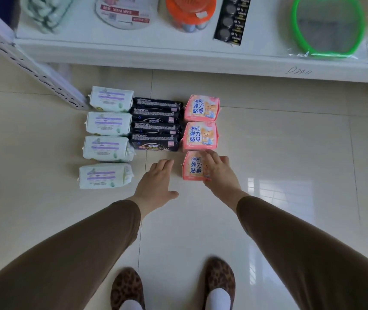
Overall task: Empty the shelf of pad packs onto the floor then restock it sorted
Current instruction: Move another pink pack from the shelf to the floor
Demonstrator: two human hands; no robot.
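Note:
Pad packs lie on the tiled floor in three columns below a white shelf (178,57). Several pale green packs (108,124) form the left column. Several black packs (156,125) overlap in the middle. Three pink packs make the right column, with the middle one (200,135) behind the nearest pink pack (193,168). My right hand (219,170) rests on the right side of that nearest pack, fingers spread over its top. My left hand (156,180) hovers open over bare floor between the black packs and the nearest pink pack, touching nothing.
The shelf above carries other goods: a green apple-shaped mirror (328,27), a black battery card (232,19), an orange-lidded jar (189,12), an ear pick tub (125,12). A perforated white upright (33,70) slants at the left. My feet (174,287) stand at the bottom.

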